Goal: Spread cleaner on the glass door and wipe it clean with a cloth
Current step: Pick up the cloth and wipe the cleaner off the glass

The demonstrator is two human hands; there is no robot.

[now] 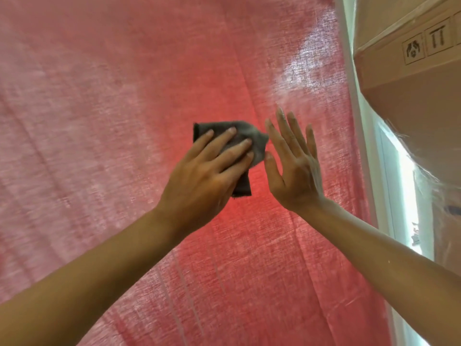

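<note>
The glass door fills most of the view, with a red curtain showing behind it. A hazy whitish smear lies on the glass at the upper right. My left hand presses a folded dark grey cloth flat against the glass with straight fingers. My right hand lies flat on the glass just right of the cloth, fingers straight and pointing up, thumb near the cloth's edge.
The white door frame runs down the right side. Beyond it stand cardboard boxes with printed handling symbols. A bright strip of window shows between frame and boxes.
</note>
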